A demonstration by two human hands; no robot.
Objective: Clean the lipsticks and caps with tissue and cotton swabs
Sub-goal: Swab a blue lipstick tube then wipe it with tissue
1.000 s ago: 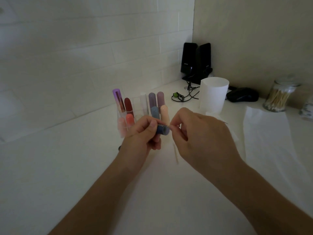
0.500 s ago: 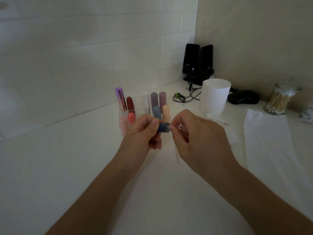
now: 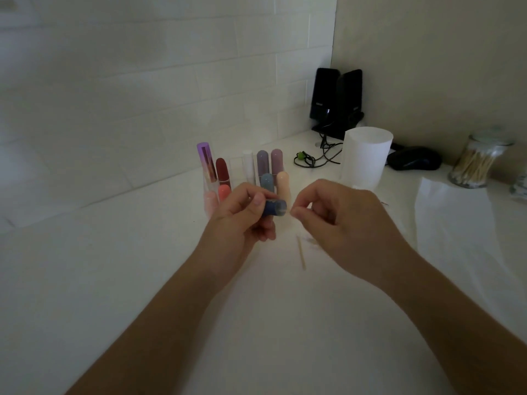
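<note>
Over the white desk [image 3: 114, 280], just in front of the lipsticks [image 3: 245, 172] standing in their clear holder, both hands meet on one small thing. The left hand [image 3: 242, 218] grips a dark blue tube [image 3: 273, 208], a cap by the look of its open end. The right hand [image 3: 336, 215] pinches something thin and pale right at that opening. I take it for a cotton swab [image 3: 290, 214], though it is too small to be sure.

What worries me is how little of the tube is held. Only fingertips clasp it, so a hard push into the mouth could twist it loose. It would then drop among the lipsticks close behind and might knock some over. A stick that thin could also bend or snap under pressure, or skid off the rim and smear colour onto the outside. The dim light would make leftover residue easy to miss.

The left hand has its thumb on top of the tube and its fingers curled beneath. The tube lies nearly level, with its open end pointing at the other hand. The right hand shows its back upward, thumb and forefinger pressed together at the tube's mouth, the remaining fingers loosely curled.

A loose stick [image 3: 301, 253] lies on the desk below the hands. The tissue sheet [image 3: 456, 223] and the swab jar [image 3: 474, 163] sit well off to the right.
</note>
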